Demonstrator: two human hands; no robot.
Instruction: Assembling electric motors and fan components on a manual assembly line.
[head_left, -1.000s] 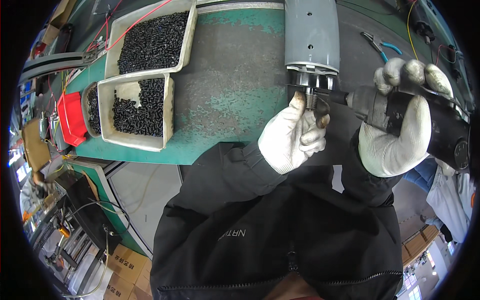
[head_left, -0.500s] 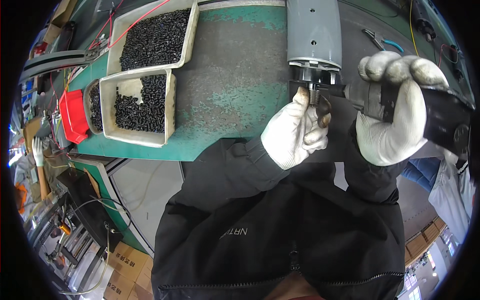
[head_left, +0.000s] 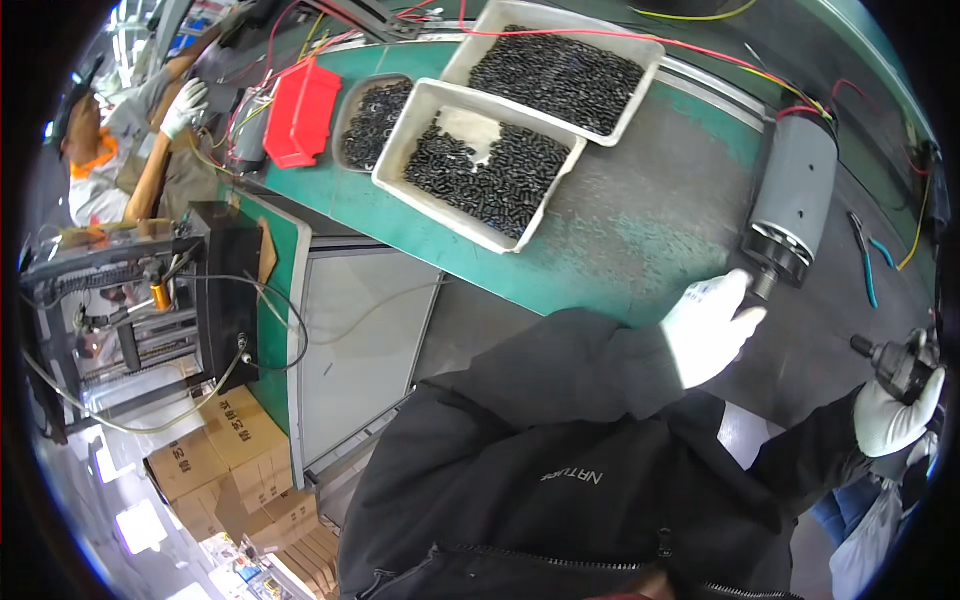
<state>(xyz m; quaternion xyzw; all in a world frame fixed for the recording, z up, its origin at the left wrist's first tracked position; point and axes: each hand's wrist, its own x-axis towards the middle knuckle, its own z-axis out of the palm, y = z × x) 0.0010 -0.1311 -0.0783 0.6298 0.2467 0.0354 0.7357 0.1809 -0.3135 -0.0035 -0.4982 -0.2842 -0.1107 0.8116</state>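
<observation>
A grey cylindrical motor (head_left: 795, 185) lies on the bench at the right, its black end and threaded shaft (head_left: 765, 283) pointing toward me. My left hand (head_left: 708, 335), in a white glove, is beside that shaft. Its index finger and thumb are apart, with the fingertip at or very near the shaft; I cannot tell whether they touch. At the far right, my gloved right hand (head_left: 890, 420) is closed around a black power tool (head_left: 905, 365) with a short nose. The tool is apart from the motor, and its rear runs into the dark rim.
Two white bins (head_left: 478, 225) hold many small black cylindrical parts. Beside them are a smaller tray (head_left: 372, 125) of black pieces and a red bin (head_left: 302, 115). Blue-handled pliers (head_left: 866, 262) lie right of the motor. A co-worker's gloved hand (head_left: 185, 108) shows at far left.
My view has swung, so the bench appears turned and shifted right. The power tool has drawn back from the shaft in my right hand. My left finger and thumb have spread beside the shaft.
</observation>
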